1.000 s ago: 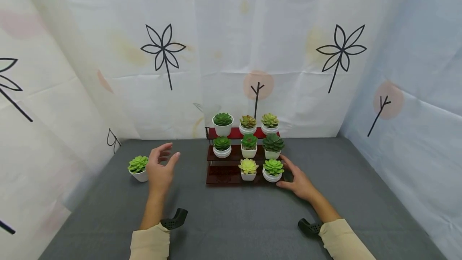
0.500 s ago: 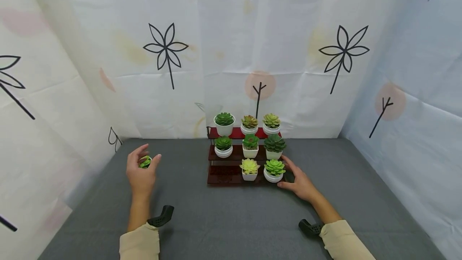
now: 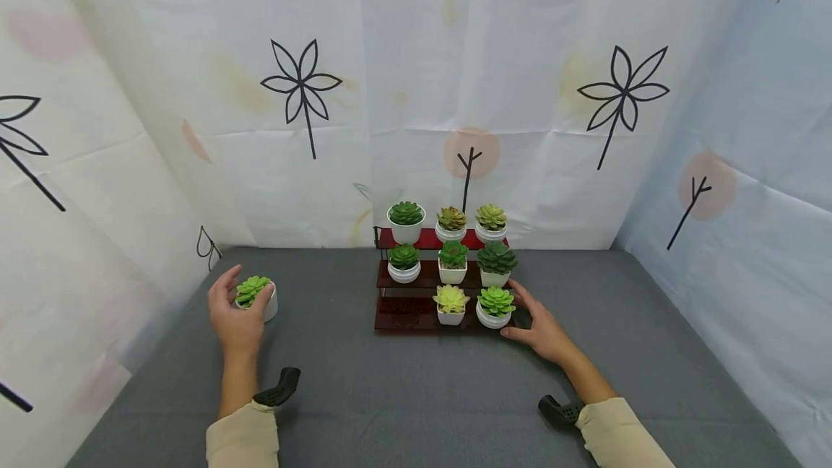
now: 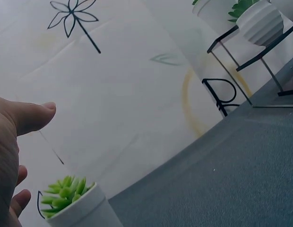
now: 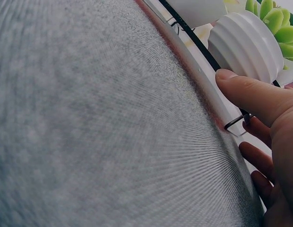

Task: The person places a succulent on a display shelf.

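Observation:
In the head view my left hand reaches around a white pot with a bright green succulent on the grey table. The left wrist view shows the thumb apart from this potted succulent, which looks tilted there. My right hand rests at the right end of a dark red three-tier shelf. Its thumb lies at the lowest tier's front edge, beside a ribbed white pot with a green succulent. The other fingers extend along the shelf's side, loosely bent and partly hidden.
Several potted succulents stand in rows on the shelf, including a dark green one and a yellow-green one in square pots. The lowest tier's left part is bare. A patterned white cloth wall rises behind the table.
My left hand has moved left and come around the bright green potted succulent, which now sits between thumb and fingers in the head view. The right hand has stayed at the shelf.

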`<state>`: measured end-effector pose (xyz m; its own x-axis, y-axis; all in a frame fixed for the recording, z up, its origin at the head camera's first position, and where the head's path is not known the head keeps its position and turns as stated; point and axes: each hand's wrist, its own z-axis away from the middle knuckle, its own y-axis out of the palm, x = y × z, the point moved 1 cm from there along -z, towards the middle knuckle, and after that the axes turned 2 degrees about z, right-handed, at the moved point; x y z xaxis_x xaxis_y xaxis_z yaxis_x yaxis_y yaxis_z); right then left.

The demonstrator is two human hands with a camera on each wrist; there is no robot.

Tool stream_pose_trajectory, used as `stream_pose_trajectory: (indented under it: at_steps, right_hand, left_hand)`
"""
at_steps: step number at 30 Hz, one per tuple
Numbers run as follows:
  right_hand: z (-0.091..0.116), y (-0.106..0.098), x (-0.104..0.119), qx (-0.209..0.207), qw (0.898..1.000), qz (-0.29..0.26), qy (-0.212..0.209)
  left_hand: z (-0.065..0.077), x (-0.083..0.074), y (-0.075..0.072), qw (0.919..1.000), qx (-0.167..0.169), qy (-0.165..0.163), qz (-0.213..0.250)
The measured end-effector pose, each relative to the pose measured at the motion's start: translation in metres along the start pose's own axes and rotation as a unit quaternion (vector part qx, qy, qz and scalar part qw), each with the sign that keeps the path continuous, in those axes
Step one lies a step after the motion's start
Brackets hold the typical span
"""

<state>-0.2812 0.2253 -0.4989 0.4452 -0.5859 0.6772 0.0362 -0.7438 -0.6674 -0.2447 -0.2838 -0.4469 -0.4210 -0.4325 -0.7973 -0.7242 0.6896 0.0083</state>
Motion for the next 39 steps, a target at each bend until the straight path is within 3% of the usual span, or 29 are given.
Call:
stream_pose_trajectory:
  at_steps: [13, 21, 26, 39]
  right_hand:
    - [-0.001, 0.0, 0.0, 0.0, 1.0, -0.001, 0.002]
    - [0.0, 0.0, 0.002, 0.0, 1.0, -0.005, 0.004]
    - [0.0, 0.0, 0.002, 0.001, 1.0, -0.002, 0.009]
    - [0.0, 0.0, 0.002, -0.002, 1.0, 0.0, 0.01]
  left_hand:
    - [0.0, 0.02, -0.011, 0.9954, -0.002, -0.094, -0.02]
    - [0.0, 0.026, -0.014, 0.9849, 0.052, -0.16, -0.043]
    - [0.002, 0.029, -0.016, 0.9767, 0.079, -0.198, -0.024]
    - [0.004, 0.039, -0.014, 0.9707, 0.1, -0.217, -0.029]
